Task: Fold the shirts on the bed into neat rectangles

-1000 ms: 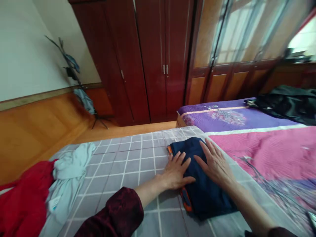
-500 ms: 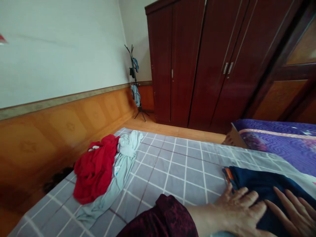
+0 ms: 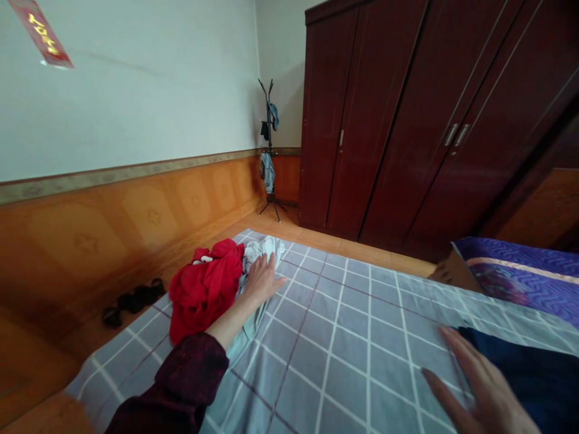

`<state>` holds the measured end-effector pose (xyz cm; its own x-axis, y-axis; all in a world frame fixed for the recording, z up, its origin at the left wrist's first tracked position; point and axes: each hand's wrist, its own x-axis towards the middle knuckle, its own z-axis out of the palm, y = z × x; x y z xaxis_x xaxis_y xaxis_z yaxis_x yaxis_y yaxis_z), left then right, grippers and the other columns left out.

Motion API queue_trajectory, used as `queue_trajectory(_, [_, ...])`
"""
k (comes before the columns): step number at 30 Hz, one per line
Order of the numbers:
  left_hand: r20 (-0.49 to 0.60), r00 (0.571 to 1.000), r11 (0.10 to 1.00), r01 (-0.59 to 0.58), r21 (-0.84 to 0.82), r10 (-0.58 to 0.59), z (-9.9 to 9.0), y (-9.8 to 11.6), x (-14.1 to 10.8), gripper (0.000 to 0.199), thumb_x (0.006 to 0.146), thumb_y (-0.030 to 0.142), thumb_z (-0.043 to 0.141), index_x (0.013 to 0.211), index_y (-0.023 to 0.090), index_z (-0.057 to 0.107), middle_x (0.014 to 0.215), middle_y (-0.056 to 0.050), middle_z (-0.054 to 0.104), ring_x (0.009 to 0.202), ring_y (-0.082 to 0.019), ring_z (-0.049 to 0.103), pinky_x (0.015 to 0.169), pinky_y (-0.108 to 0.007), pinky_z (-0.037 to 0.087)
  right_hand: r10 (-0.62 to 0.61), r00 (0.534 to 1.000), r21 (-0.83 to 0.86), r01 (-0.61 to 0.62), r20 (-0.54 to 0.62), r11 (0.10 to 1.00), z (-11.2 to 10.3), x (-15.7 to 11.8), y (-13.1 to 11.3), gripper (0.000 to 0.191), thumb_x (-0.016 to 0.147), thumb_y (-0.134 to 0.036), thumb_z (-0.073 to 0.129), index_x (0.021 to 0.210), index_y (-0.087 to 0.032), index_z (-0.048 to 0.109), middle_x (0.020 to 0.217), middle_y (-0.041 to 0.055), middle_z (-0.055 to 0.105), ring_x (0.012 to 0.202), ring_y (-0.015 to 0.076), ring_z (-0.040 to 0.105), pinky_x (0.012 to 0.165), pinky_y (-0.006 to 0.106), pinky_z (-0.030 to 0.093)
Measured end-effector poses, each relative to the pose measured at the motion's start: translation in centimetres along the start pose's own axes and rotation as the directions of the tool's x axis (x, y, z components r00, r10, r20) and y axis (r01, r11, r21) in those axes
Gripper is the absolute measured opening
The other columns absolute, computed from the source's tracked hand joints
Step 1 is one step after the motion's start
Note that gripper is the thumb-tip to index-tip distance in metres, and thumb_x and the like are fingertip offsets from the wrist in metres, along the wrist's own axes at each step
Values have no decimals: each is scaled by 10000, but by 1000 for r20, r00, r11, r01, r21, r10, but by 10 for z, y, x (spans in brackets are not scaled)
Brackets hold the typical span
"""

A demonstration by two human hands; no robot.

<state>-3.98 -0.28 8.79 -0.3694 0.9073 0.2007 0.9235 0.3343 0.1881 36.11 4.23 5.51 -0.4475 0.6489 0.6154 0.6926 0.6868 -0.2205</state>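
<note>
My left hand reaches out over the pale grey-green garment, its fingers spread; whether it touches the cloth I cannot tell. Left of it, a crumpled red garment lies on the bed's grey checked sheet, overlapping the pale one. At the lower right, my right hand has thumb and fingers apart and holds nothing. Beside it lies a dark navy garment, cut off by the right edge of the view.
A purple quilted cover lies beyond the bed's right side, next to a cardboard box. Dark shoes stand on the floor at the left. A coat rack and a dark red wardrobe are at the back.
My left hand has left the navy garment and moved left to the pale garment. My right hand has come off the navy garment, moving slightly left. The view has turned left.
</note>
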Motion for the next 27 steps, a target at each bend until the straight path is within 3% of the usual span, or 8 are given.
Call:
queue_trajectory(4, [-14,986,986,164,27,-164,21,-41,-8,624,815,273,604,1339,29,369,1400,-304,336,1300,-418,347,968,-480,377,-177,981,74,171,79,982,52,6,-51,589,901,-423,445,1419,-186,294,1337,148,515,1180,295,539,900,450,523])
queue_trajectory(8, [-12,986,986,166,4,-166,33,-44,-5,240,871,127,460,1084,110,568,1163,-188,577,1130,-292,535,917,-388,422,-197,976,128,185,92,974,95,-1,-68,428,885,-348,479,1277,-176,457,1207,138,618,1077,263,617,843,401,563])
queue_trajectory(14, [20,999,994,-44,-101,46,31,-12,-6,209,855,123,498,1008,219,602,981,-15,669,970,-157,616,839,-229,454,-196,972,199,168,129,965,111,-7,-55,347,849,-326,530,1164,-197,597,1216,112,619,1079,262,616,848,371,568])
queue_trajectory(18, [-55,993,990,-105,-90,101,4,-13,-7,303,865,259,547,1166,226,560,1258,-49,568,1196,-189,491,1026,-286,362,-241,965,213,215,107,953,114,-8,-46,334,846,-337,543,1139,-196,621,1198,113,632,1051,263,631,828,354,577])
queue_trajectory(20, [-141,989,999,-36,20,38,-15,-28,-6,421,862,354,562,1249,194,513,1381,-104,462,1306,-258,368,1093,-385,282,-258,960,227,229,106,947,116,-8,-43,337,853,-345,536,1151,-211,622,1208,108,628,1060,264,627,835,353,574])
queue_trajectory(22, [-189,978,978,125,164,-94,-31,-49,-6,545,835,415,591,1298,156,465,1424,-152,402,1338,-314,315,1093,-445,263,-261,958,237,227,120,945,116,-9,-43,344,858,-348,531,1164,-221,621,1228,106,617,1079,269,617,845,358,571])
queue_trajectory(24, [-166,955,926,282,252,-246,-39,-70,-6,552,823,408,599,1273,115,474,1363,-200,460,1268,-344,417,1023,-460,349,-252,957,233,214,144,948,115,-9,-43,345,858,-344,524,1164,-221,627,1235,105,613,1088,272,612,854,366,568])
queue_trajectory(27, [-96,924,884,381,272,-369,-42,-94,-7,323,858,297,527,1112,102,569,1076,-198,647,1000,-332,624,817,-422,482,-228,956,213,188,187,959,113,-9,-46,337,853,-338,517,1145,-232,645,1226,92,621,1088,274,612,866,379,563])
